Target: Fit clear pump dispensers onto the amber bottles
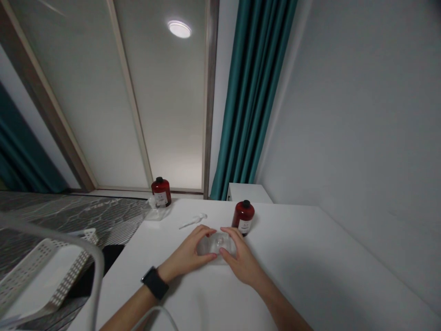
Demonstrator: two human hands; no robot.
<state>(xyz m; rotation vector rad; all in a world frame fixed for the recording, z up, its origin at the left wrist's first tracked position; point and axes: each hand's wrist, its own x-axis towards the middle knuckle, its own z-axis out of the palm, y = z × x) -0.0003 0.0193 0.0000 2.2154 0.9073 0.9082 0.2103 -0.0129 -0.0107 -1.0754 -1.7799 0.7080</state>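
A clear moulded plastic packaging piece [217, 242] is on the white table in front of me. My left hand [196, 250] curves around its left side, thumb in front and fingers behind. From the other side my right hand [239, 257] grips it in the same way. Just behind my right hand stands a dark red bottle [243, 215] with a black cap and a white label. A white pump head [195, 221] lies beyond my left hand. At the table's far left corner is a second red bottle [161, 191], with another clear plastic piece [156, 212] before it.
The white table [303, 276] reaches toward the wall on the right. A white perforated basket [44, 271] sits lower left, off the table. A pale curved tube [98, 271], blurred, crosses the near left. Behind the table are a small white cabinet [250, 193] and a green curtain [253, 92].
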